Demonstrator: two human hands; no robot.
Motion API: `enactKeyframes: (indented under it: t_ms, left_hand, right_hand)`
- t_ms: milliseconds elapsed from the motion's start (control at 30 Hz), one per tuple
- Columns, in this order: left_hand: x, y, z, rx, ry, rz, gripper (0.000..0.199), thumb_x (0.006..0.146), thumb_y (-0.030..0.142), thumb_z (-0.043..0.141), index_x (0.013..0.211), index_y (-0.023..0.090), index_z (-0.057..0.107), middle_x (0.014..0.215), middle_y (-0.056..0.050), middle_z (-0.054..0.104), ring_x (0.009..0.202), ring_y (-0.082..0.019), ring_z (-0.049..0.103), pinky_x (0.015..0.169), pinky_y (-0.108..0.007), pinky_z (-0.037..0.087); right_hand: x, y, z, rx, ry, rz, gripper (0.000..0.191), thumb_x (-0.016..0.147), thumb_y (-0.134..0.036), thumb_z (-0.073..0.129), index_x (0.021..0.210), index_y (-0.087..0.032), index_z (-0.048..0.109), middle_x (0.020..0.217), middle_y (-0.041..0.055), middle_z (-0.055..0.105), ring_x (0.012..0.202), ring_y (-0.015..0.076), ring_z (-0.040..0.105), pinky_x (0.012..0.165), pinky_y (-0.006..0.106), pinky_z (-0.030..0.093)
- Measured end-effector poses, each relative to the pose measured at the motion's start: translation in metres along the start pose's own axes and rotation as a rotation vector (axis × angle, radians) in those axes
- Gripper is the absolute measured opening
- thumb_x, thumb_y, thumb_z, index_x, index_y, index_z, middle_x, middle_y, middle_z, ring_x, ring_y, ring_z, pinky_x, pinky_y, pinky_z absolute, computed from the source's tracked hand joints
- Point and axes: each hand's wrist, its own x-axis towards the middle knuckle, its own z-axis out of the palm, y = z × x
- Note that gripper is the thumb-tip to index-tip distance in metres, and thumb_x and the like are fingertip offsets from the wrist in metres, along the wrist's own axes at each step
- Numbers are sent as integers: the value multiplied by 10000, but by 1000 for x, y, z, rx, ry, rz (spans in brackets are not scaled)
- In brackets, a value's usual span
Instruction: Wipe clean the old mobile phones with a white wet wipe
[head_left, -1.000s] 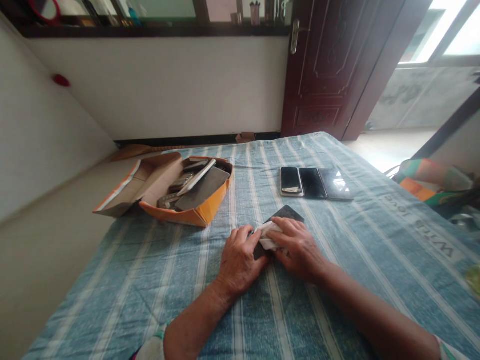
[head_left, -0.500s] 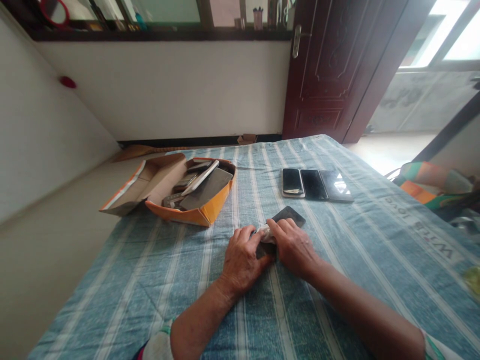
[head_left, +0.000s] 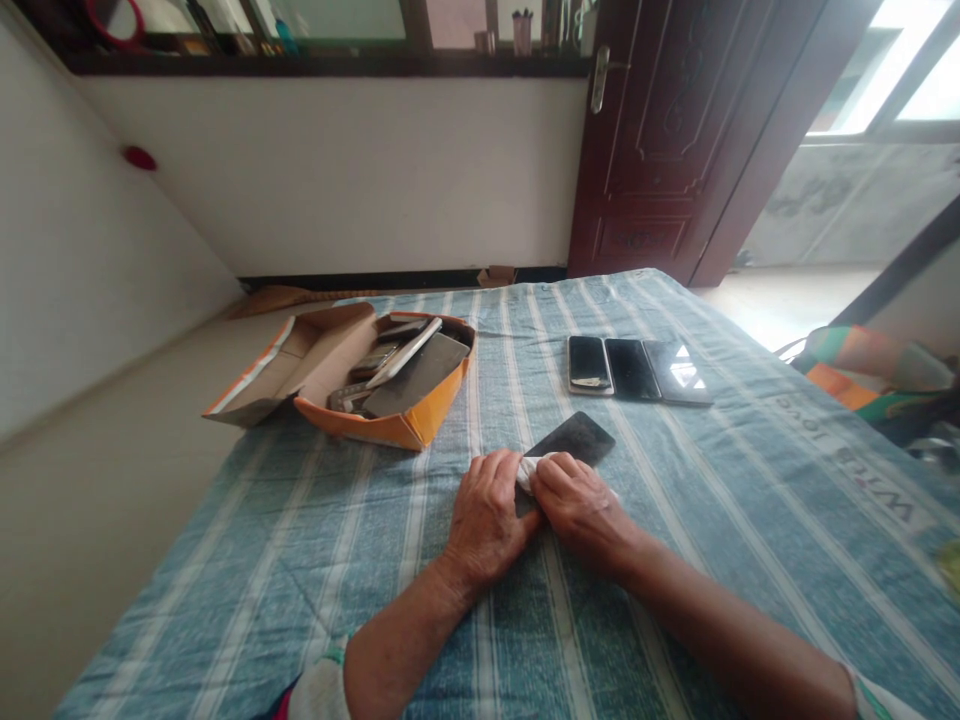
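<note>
A dark smartphone (head_left: 576,438) lies slanted on the striped cloth, its near end between my hands. My left hand (head_left: 491,518) is closed around the phone's near left edge, with the thumb along the bottom. My right hand (head_left: 581,508) pinches a crumpled white tissue (head_left: 528,472) and presses it on the phone's surface near the left fingers. The fingers cover part of the phone and most of the tissue.
An orange cardboard box (head_left: 390,430), lid open, holds several old phones at the left. Three phones (head_left: 631,368) lie in a row at the back right. Blue striped cloth (head_left: 360,600) covers the table. A dark red door (head_left: 652,150) stands beyond.
My right hand has slid slightly toward me with the tissue, baring more of the phone's far end. The left hand stays on the phone; the view has shifted slightly.
</note>
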Motion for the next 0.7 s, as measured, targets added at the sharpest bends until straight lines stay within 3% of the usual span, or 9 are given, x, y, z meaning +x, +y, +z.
enactKeyframes:
  t_ms: [267,533,700]
  left_hand:
    - [2,5,-4,17,-51,-4,255,703,213,648,948,174,588,1024,-84,610,971,-264,548,860,-406,477]
    - [1,4,-3,11,-45,6,450,655,288,743,1050,164,567,1066,-88,602,972,-266,540,870,-424,479]
    - [1,1,-1,12,-22,11,496,633,313,774,1046,169,541,1062,-87,603,976,-270,542,871,-429,481]
  right_hand:
    - [-2,6,0,-130,1,7,203,923,-99,435,799,-163,583,806,62,526,762,206,437,637,334,388]
    - [-12,43,-4,-237,31,214,216,900,-57,446,789,-180,585,802,74,523,773,229,449,623,338,360]
    - [-15,49,-5,-305,40,284,225,877,-29,445,770,-170,584,795,93,538,760,237,445,623,346,365]
